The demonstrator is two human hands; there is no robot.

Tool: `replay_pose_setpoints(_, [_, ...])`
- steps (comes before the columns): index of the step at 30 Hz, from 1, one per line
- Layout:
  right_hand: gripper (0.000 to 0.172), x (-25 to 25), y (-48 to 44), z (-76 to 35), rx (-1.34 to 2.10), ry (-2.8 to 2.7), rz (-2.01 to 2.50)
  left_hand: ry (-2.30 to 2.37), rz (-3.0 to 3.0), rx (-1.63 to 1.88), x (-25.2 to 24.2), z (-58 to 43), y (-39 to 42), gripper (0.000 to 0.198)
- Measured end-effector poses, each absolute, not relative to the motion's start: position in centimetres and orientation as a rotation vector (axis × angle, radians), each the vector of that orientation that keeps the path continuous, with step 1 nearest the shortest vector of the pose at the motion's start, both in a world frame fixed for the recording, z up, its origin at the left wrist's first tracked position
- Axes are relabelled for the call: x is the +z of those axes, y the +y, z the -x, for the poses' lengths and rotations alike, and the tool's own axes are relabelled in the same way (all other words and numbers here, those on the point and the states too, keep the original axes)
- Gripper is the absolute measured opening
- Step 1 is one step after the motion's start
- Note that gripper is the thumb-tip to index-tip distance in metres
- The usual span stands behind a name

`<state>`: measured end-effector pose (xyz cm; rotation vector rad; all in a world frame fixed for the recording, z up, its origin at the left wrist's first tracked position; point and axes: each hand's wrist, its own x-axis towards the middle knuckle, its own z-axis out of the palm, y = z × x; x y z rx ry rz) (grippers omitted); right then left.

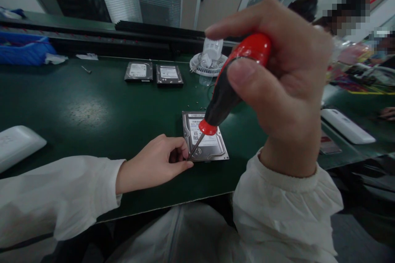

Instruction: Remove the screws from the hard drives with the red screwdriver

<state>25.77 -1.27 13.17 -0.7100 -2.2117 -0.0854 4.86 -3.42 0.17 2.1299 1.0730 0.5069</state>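
Note:
A silver hard drive (206, 136) lies flat on the green table (92, 107) near its front edge. My right hand (277, 78) is closed round the red and black handle of a screwdriver (226, 90), held close to the camera. The screwdriver's thin shaft slants down to the drive's near left corner. My left hand (157, 162) rests on the table at that same corner, fingers pinched together by the screwdriver tip. What the pinch holds is too small to make out.
Two more hard drives (138, 71) (168, 74) lie further back, beside a small white fan (208, 59). Tiny screws (197, 100) dot the table behind the near drive. White devices sit at far left (17, 144) and right (347, 125). Other people sit at back right.

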Motion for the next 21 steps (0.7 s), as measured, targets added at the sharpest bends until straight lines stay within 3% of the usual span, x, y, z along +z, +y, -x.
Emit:
replay_pose_setpoints(7, [0.04, 13.22, -1.43, -26.1, 0.017, -2.25, 0.672, 1.077, -2.114, 0.499, 0.38, -5.0, -3.55, 0.024])
replay_pose_setpoints(16, [0.018, 13.01, -1.05, -25.73, -0.098, -2.183, 0.6, 1.095, -2.146, 0.5, 0.32, -4.91, -3.69, 0.022])
replay_pose_setpoints(21, [0.02, 12.93, -1.37, -25.82, -0.113, -2.184, 0.734, 1.137, -2.216, 0.52, 0.41, -4.92, -3.95, 0.024])
